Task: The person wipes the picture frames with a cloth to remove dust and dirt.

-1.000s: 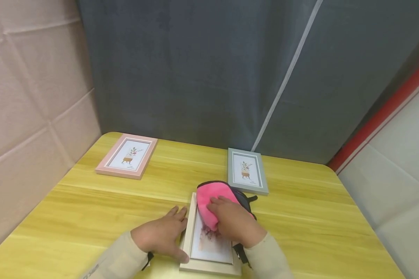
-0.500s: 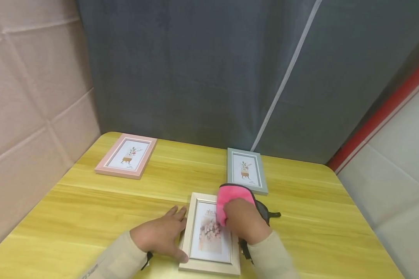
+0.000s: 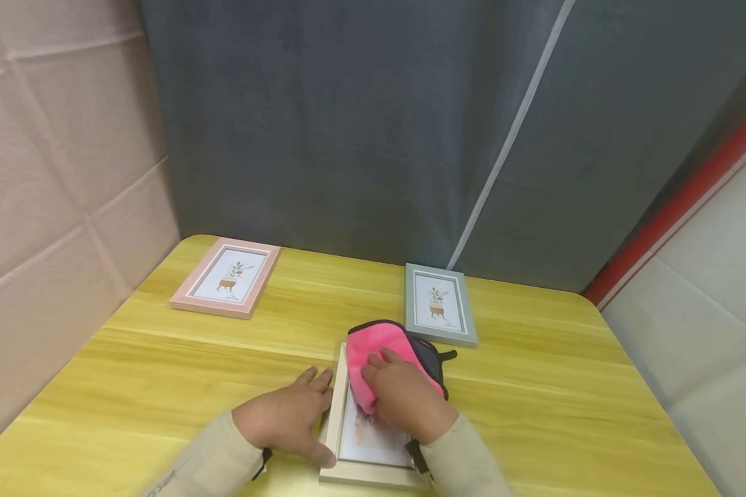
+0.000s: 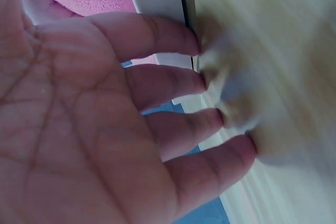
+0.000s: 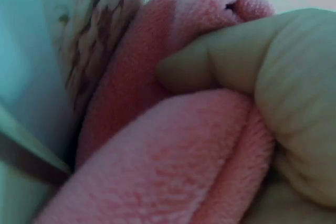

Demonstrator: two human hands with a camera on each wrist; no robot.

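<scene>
A cream picture frame [image 3: 373,473] with a flower print lies flat at the front middle of the table. My right hand [image 3: 407,400] grips a pink and dark grey cleaning cloth [image 3: 379,338] and holds it over the upper part of the frame, hiding much of the print. Close up in the right wrist view, the plush cloth [image 5: 152,156] bunches around the thumb, right against the picture. My left hand [image 3: 289,417] rests along the frame's left edge, thumb at its lower corner. Its fingers [image 4: 194,171] are spread and nearly straight, with the tips at the tabletop.
A pink picture frame [image 3: 226,277] lies at the back left of the wooden table [image 3: 130,386]. A grey-green frame [image 3: 439,304] lies at the back right, just beyond the cloth. A dark curtain [image 3: 348,138] hangs behind the table's far edge.
My right hand took the cloth to the right, baring most of the print, then brought it back left over the upper part of the frame. The left hand has stayed put.
</scene>
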